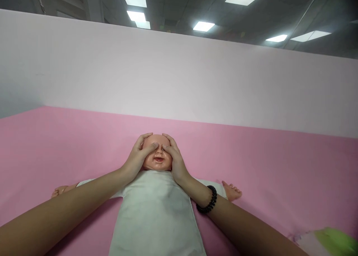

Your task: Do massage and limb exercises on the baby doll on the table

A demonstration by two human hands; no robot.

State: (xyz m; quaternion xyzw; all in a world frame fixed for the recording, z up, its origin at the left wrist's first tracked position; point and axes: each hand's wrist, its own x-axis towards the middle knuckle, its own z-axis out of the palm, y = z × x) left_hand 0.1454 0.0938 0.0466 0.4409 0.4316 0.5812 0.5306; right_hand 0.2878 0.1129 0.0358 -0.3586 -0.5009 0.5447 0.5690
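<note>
A baby doll with a vinyl head (158,161) lies on its back, dressed in a white cloth gown (156,215). My left hand (139,155) and my right hand (173,158) cup the two sides of the doll's head, with fingers meeting over its eyes. The doll's small vinyl hand (59,191) pokes out at the left, past my left forearm. Its other hand (231,191) rests on the right, beyond my right forearm. A black beaded bracelet (208,200) circles my right wrist.
The doll lies on a pink padded surface (260,174) backed by a pale pink wall (179,77). A green-and-white soft item (327,243) sits at the lower right corner. Ceiling lights show above the wall.
</note>
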